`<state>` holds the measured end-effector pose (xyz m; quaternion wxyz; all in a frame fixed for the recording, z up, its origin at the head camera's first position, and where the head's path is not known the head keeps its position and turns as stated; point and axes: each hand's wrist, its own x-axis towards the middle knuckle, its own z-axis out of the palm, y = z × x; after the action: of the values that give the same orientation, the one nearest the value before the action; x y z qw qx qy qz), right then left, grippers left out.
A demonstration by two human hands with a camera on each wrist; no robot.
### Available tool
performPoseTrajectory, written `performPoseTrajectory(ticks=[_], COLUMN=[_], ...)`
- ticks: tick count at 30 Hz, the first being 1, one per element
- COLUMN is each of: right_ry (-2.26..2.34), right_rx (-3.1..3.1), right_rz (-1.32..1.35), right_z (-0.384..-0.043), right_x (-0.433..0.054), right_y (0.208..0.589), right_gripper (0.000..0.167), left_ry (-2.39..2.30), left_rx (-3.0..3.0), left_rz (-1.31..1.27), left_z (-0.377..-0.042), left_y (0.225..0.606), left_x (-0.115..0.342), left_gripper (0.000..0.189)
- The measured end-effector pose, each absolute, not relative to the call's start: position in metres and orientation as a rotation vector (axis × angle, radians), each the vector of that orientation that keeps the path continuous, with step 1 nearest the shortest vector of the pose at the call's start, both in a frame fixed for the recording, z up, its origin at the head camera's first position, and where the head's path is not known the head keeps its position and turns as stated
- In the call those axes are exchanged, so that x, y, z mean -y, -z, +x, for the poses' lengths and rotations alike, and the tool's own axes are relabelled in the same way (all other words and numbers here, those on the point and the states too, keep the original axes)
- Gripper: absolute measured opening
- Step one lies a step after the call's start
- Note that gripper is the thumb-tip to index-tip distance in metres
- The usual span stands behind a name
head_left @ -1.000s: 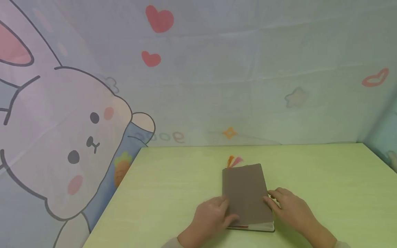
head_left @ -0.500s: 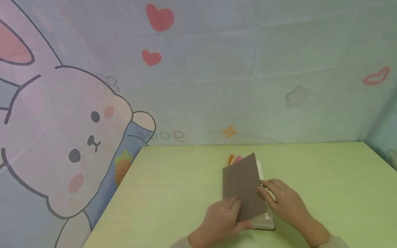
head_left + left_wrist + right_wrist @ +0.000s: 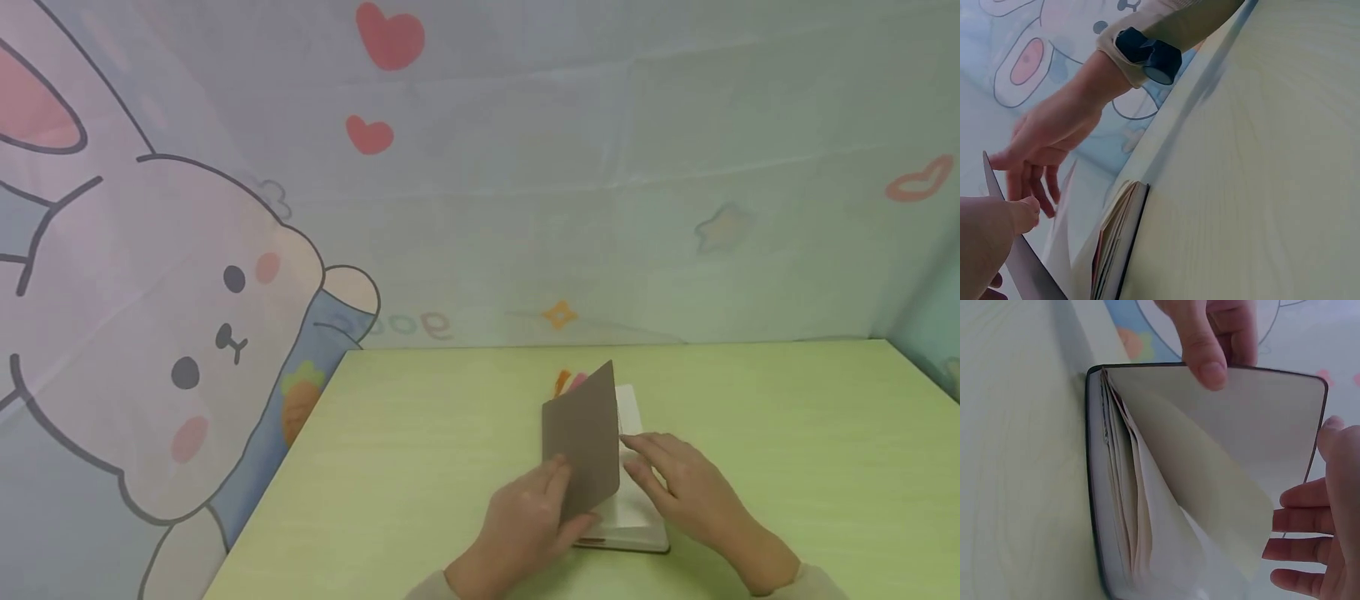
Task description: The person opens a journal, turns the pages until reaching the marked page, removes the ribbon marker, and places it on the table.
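A notebook (image 3: pixel 585 442) with a grey-brown cover lies on the table, its front cover tilted up and leaning left. My left hand (image 3: pixel 521 521) grips the cover's near edge, the thumb (image 3: pixel 1212 374) on its inner face and the fingers behind. At the cover's free edge is my right hand (image 3: pixel 697 492), its thumb (image 3: pixel 1330 428) right at that edge and the fingers loosely extended on the inner side. Cream pages (image 3: pixel 1210 469) fan up under the cover. An orange tassel (image 3: pixel 561 383) and a pink one (image 3: pixel 577 381) stick out at the far end.
The pale yellow-green table (image 3: pixel 420 433) extends to both sides and behind the notebook. A cloth backdrop with a printed rabbit (image 3: pixel 210 350) hangs along its back and left. A dark camera (image 3: pixel 1150 56) is strapped to the right wrist.
The front cover has swung from nearly flat up and leftward, baring the pages. The left hand has shifted right and taken hold of its near edge; the right hand has moved slightly left with the cover.
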<state>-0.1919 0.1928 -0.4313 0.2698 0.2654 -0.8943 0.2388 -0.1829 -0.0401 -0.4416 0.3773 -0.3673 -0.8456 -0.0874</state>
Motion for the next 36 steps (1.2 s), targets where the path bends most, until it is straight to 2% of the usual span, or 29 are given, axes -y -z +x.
performPoseTrajectory(ticks=[7,13,17,28,36], right_ry=[-0.482,-0.424,-0.425,-0.418,-0.429], right_rx=[2.431,2.671,2.746,2.629,2.629], right_rz=[0.794,0.827,0.853,0.977,0.979], right_z=[-0.191,-0.185,-0.183,-0.184,-0.181], right_x=[-0.199,-0.204,-0.208,-0.216,-0.219], right_y=[0.438,0.444,0.447,0.454,0.456], right_gripper=[0.039,0.042,0.043,0.043,0.051], left_ry=[0.238,0.277,0.297,0.111,0.077], left_rx=[2.162,2.262,2.223,2.270,2.381], left_rz=[-0.860,-0.707,-0.683,-0.703,-0.676], left_z=[-0.181,-0.174,-0.173,-0.168,-0.167], left_y=[0.433,0.424,0.417,0.411,0.421], left_x=[0.054,0.070,0.083,0.120,0.131], left_gripper=[0.067,0.085,0.089,0.059,0.050])
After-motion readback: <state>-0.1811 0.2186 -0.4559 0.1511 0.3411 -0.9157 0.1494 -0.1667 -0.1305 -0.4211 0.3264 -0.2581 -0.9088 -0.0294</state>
